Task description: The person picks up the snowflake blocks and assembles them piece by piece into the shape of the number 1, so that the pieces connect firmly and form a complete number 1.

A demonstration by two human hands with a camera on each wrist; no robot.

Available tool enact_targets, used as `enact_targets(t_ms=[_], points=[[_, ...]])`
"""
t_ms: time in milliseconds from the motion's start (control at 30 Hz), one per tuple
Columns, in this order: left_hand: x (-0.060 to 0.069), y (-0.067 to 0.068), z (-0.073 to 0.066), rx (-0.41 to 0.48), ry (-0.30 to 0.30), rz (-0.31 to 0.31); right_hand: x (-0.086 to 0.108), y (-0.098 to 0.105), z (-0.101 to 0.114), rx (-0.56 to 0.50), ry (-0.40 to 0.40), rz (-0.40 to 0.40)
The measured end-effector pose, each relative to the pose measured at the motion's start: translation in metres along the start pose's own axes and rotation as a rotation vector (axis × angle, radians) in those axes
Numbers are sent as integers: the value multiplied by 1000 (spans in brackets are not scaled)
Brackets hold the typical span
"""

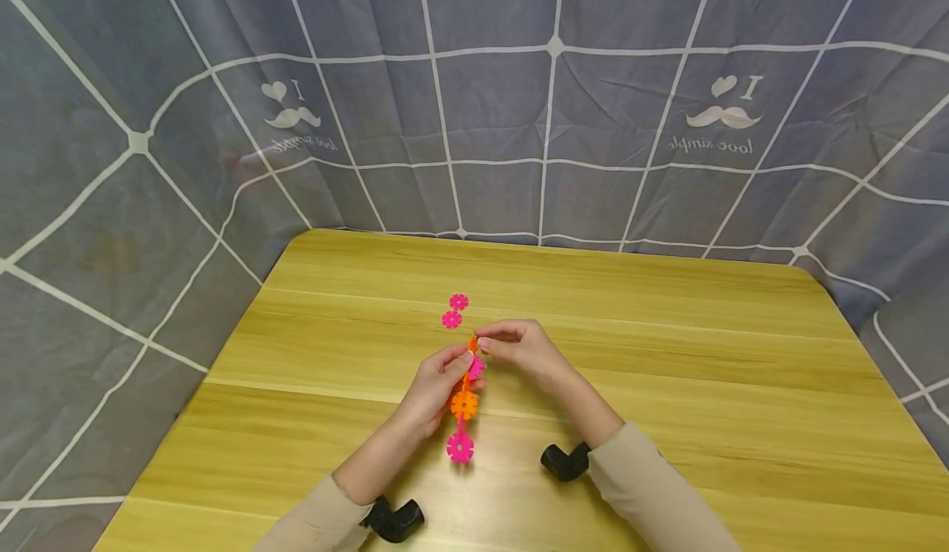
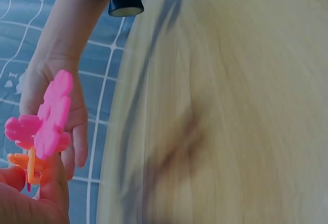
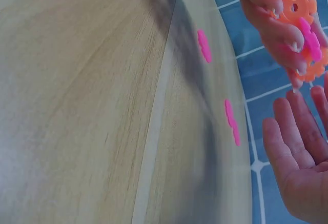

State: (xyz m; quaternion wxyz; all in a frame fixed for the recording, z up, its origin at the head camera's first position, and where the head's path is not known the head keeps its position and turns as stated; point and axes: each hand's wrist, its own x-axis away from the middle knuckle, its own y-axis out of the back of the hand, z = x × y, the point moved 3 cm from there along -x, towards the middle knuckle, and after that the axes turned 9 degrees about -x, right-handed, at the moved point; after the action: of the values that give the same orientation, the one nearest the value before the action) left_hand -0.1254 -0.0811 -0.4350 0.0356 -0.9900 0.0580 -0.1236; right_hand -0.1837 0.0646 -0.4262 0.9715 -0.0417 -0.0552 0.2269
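A chain of notched plastic snowflake discs, pink and orange in turn, hangs between the hands in the head view. Its lowest pieces are an orange disc (image 1: 464, 405) and a pink disc (image 1: 460, 447). The left hand (image 1: 437, 383) grips the chain near its upper part, thumb on a pink disc (image 1: 478, 367). At the top end, the right hand (image 1: 522, 344) pinches an orange disc (image 1: 473, 343) between thumb and index finger. In the right wrist view the other right-hand fingers (image 3: 292, 137) are spread fairly straight; the thumb is out of frame there.
Two loose pink discs, a farther one (image 1: 459, 301) and a nearer one (image 1: 451, 320), lie flat on the wooden table (image 1: 667, 354) beyond the hands. Black wrist devices sit at the left wrist (image 1: 395, 521) and right wrist (image 1: 566, 462). A grey checked curtain (image 1: 497, 107) surrounds the table's far sides.
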Motion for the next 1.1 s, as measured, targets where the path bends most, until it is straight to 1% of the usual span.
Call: enact_targets(t_ms=[167, 267, 333, 400, 533, 633, 667, 767, 867, 933, 1033, 1100], points=[[1, 17, -1, -5, 23, -95, -8, -1, -5, 5, -38, -26], [1, 29, -2, -6, 32, -131, -15, -2, -11, 18, -67, -34], [1, 37, -3, -2, 40, -151, -20, -3, -14, 28, -81, -29], [1, 45, -5, 7, 37, -159, -24, -6, -17, 43, -88, -15], [1, 61, -8, -2, 44, -187, -33, -17, -22, 108, -92, 21], [2, 71, -10, -17, 56, -217, -38, -29, -25, 199, -77, 53], [2, 73, -10, -17, 62, -229, -40, -34, -26, 245, -66, 65], [2, 78, -11, 4, 73, -237, -44, -47, -29, 408, -27, 93], [2, 80, -12, 20, 87, -240, -46, -55, -30, 573, 13, 88], [2, 80, -12, 23, 88, -240, -47, -60, -30, 660, 34, 81], [1, 80, -13, 23, 82, -239, -48, -64, -30, 757, 48, 78], [1, 79, -13, 25, 75, -239, -47, -65, -29, 787, 49, 82]])
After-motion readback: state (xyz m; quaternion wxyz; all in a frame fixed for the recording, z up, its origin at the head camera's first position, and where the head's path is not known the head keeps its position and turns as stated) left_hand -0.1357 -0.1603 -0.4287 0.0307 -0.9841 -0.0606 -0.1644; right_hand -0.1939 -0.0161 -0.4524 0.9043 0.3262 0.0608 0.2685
